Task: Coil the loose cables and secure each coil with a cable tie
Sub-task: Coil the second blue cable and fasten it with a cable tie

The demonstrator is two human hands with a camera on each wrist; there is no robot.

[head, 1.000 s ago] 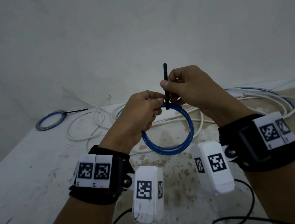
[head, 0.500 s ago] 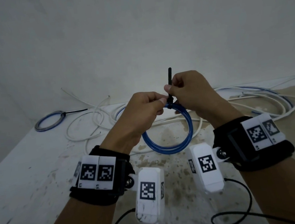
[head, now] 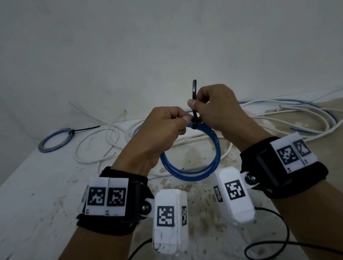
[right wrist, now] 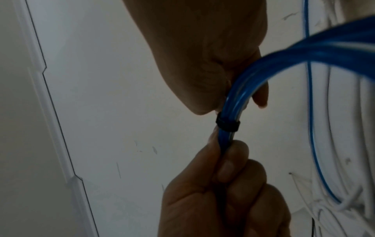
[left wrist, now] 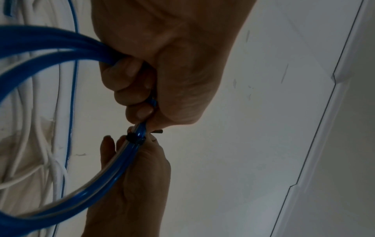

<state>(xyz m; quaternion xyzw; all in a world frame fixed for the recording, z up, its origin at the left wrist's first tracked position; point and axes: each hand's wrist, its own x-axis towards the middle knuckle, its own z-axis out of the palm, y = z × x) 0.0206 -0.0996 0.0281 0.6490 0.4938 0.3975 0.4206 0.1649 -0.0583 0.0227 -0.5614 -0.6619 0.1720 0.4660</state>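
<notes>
Left hand: the left hand (head: 162, 131) grips the top of the coiled blue plastic-sheathed cable (head: 192, 170), fingers (left wrist: 125, 83) curled round the strands, thumb and forefinger pinching just left of the tie.
Right hand: the right hand (head: 215, 107) pinches the upright tail of the black plastic cable tie (head: 194, 93) between thumb and forefinger.
Blue coil: held in the air between both hands, above the near middle of the stained white table (head: 36, 209), hanging as a ring.
Tie band: wrapped snug round the coil's strands (right wrist: 227, 124), between the two hands.
Far left: a second blue coil (head: 54, 141), already tied, lies on the table.
Far middle and right: loose white cables (head: 95, 147) sprawl across the table.
</notes>
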